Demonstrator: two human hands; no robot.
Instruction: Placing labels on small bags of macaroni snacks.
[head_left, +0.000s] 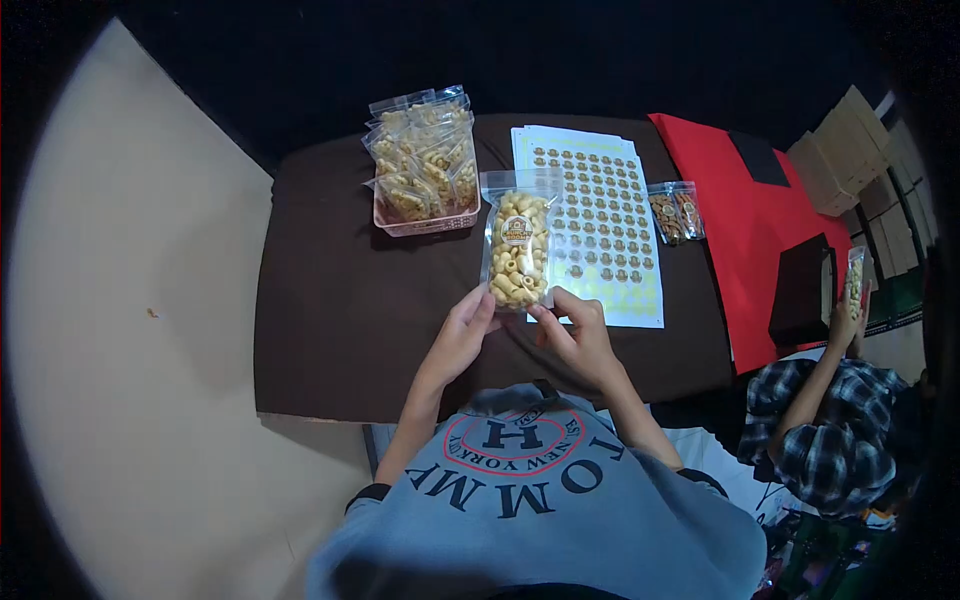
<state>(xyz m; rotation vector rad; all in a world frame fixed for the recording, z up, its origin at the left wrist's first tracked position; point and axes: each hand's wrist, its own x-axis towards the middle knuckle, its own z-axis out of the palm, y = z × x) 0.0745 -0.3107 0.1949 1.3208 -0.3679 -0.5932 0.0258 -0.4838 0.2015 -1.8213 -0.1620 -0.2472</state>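
A clear zip pouch of pale ring-shaped snacks (517, 259) is held upright in front of me, with a round printed sticker on its upper half. My left hand (463, 330) pinches its lower left corner, and my right hand (577, 330) grips the lower right corner. Behind the pouch and to its right lie stacked sheets of round stickers (600, 300), their bottom rows partly bare of stickers. A pink plastic basket (427, 225) beyond my left hand is piled with similar clear pouches of snacks (424, 161).
Right of the sheets lie small clear pouches of brown snacks (675, 214). Further right, a red cloth (712, 225) bears a black box (802, 292). A co-worker in a plaid shirt (832, 427) holds another pouch there. Cardboard boxes (840, 150) stand behind; a pale wall is at left.
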